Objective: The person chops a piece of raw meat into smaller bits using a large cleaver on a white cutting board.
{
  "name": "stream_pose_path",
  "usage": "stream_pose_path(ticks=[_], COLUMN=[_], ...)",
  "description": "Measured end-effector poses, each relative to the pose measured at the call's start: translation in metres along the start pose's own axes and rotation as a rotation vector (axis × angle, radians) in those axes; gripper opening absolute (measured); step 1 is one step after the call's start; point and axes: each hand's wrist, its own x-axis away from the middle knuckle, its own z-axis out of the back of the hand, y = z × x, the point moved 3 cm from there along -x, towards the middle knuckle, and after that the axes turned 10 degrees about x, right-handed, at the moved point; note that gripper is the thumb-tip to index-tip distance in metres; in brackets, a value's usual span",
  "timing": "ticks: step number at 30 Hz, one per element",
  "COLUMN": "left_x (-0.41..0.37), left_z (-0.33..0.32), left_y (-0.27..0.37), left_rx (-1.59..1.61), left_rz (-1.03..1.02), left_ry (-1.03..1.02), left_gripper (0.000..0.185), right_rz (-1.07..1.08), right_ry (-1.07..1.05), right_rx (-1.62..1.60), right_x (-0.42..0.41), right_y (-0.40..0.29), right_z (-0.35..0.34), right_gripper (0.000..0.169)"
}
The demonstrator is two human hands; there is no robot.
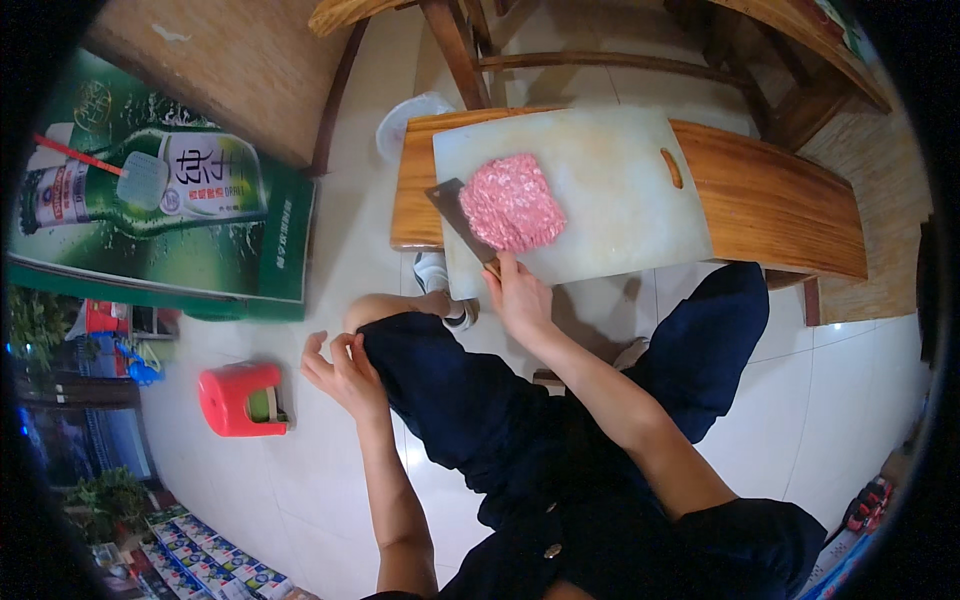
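Note:
A flattened heap of minced raw meat (514,202) lies on a white plastic cutting board (615,195), left of its middle. My right hand (520,294) grips the wooden handle of a cleaver (463,225) at the board's near left edge. The cleaver's blade slants up to the left and borders the left side of the meat. My left hand (345,371) is beside my left knee, its fingers bent and apart, with nothing in them. The board rests across a wooden bench (772,199) and juts out over its near edge.
A clear plastic tub (397,127) stands on the floor behind the bench's left end. A red plastic stool (238,399) is to the left. Further left, a green printed cabinet (289,247) has a fly swatter (142,180) on it. Wooden table legs (457,56) rise beyond the bench.

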Motion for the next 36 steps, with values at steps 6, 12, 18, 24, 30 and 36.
stream_pose_path(ticks=[6,12,18,24,30,36], left_x=[-0.013,-0.016,-0.017,-0.02,-0.009,-0.006], left_z=[-0.01,-0.015,-0.017,-0.014,-0.014,-0.023], left_y=[0.011,0.024,0.029,0.042,0.039,0.049], left_rx=[0.096,0.163,0.215,0.225,0.251,0.348], left_rz=[0.002,0.017,0.027,0.004,0.023,0.014], left_ry=[0.008,-0.016,-0.025,-0.024,-0.046,-0.07], left_gripper=[0.011,0.012,0.013,0.015,0.015,0.016], right_rz=[-0.019,-0.522,-0.849,-0.848,-0.805,-0.605], right_ry=[0.057,-0.376,-0.613,-0.626,-0.607,-0.314], right_rx=[-0.051,-1.221,-1.749,-1.959,-1.986,-1.418], right_x=[0.0,-0.026,-0.028,-0.018,0.002,0.024], right_y=[0.016,0.058,0.081,0.103,0.12,0.096], right_z=[0.008,0.029,0.039,0.037,0.068,0.12], right_gripper=[0.03,0.037,0.031,0.028,0.026,0.023])
